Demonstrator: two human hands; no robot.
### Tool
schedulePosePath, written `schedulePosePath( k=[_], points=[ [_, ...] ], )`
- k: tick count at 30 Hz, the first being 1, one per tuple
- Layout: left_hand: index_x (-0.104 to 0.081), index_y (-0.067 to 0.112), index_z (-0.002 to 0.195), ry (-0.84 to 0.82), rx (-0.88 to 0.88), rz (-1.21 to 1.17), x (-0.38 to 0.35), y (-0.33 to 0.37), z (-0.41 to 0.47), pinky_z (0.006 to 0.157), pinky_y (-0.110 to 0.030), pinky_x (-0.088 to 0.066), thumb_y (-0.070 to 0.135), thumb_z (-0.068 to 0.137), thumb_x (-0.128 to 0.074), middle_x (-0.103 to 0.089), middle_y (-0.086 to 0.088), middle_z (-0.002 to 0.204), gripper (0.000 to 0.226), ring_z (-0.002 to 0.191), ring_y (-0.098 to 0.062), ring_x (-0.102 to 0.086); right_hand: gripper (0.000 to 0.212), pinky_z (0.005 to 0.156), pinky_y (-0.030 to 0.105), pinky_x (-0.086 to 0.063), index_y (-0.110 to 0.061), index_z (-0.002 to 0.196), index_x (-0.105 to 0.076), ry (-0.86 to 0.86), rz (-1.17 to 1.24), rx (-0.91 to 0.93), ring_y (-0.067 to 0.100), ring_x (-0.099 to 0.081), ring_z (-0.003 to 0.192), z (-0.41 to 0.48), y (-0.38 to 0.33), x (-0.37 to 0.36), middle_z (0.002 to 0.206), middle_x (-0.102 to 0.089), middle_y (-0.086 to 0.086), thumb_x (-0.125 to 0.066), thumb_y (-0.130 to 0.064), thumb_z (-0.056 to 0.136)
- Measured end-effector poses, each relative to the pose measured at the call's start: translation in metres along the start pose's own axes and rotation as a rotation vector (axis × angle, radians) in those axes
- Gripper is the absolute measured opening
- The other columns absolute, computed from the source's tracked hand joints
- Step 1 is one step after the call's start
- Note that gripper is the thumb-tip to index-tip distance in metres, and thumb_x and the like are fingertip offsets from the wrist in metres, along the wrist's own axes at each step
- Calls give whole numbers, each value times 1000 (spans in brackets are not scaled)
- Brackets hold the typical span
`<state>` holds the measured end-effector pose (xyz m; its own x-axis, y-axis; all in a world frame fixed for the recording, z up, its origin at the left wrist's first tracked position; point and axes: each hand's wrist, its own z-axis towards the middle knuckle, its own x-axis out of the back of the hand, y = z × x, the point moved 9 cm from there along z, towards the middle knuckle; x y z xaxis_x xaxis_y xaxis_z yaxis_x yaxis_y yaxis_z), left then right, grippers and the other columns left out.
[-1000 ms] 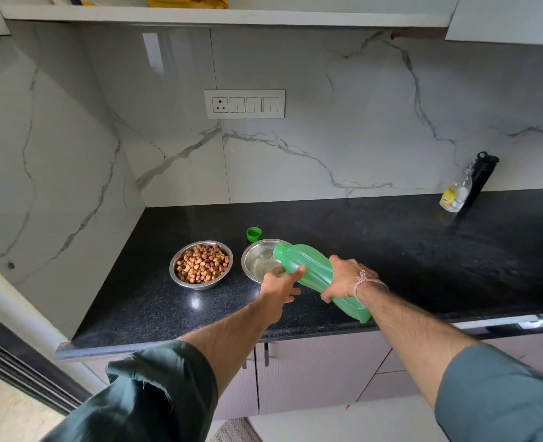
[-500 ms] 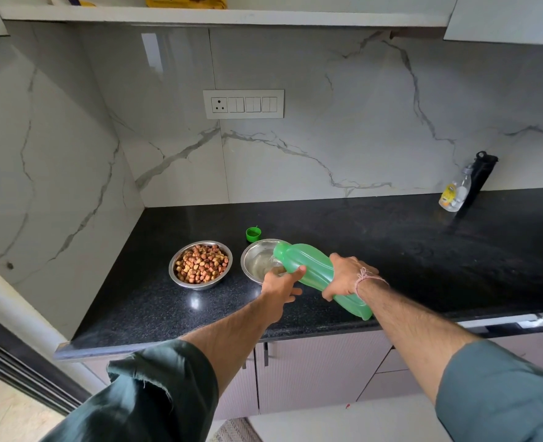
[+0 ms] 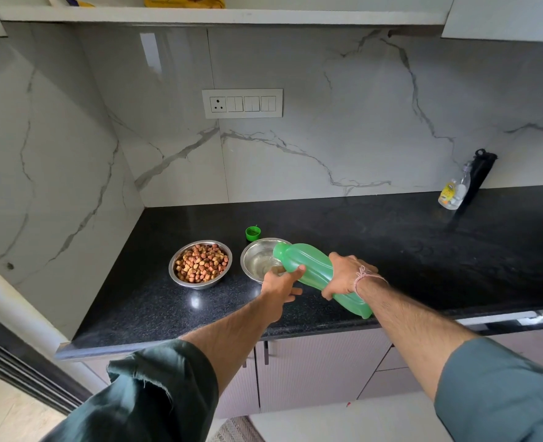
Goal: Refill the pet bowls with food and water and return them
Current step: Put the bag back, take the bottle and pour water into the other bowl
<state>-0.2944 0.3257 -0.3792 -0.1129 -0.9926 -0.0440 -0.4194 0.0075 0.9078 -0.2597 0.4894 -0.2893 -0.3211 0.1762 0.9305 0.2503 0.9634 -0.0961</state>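
Two steel bowls sit side by side on the black counter (image 3: 391, 250). The left bowl (image 3: 200, 264) is full of brown kibble. Over the right bowl (image 3: 259, 260) a green plastic bottle (image 3: 311, 269) is tipped with its open mouth down, and water runs into the bowl. My right hand (image 3: 346, 275) grips the bottle's middle from above. My left hand (image 3: 281, 283) steadies the bottle near its neck with the thumb against it. The bottle's green cap (image 3: 253, 233) lies on the counter just behind the right bowl.
A clear spray bottle (image 3: 452, 194) and a black bottle (image 3: 480, 173) stand at the back right against the marble wall. A switch panel (image 3: 242, 103) is on the wall. A shelf above holds a yellow bag (image 3: 184, 0). Cabinet doors lie below the counter edge.
Almost nothing has moved; the bottle stays tipped over the right bowl in both hands.
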Motion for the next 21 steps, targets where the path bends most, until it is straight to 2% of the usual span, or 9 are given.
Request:
schedulePosePath(
  k=[21],
  points=[
    [-58, 18, 130, -1, 10, -17, -4, -1, -2, 91, -40, -59, 43, 89, -74, -70, 1, 113, 50, 93, -22, -73, 76, 91, 48, -55, -27, 120, -46, -7, -18, 7, 26, -62, 103, -1, 3, 2, 113, -56, 1, -84, -44, 56]
  ],
)
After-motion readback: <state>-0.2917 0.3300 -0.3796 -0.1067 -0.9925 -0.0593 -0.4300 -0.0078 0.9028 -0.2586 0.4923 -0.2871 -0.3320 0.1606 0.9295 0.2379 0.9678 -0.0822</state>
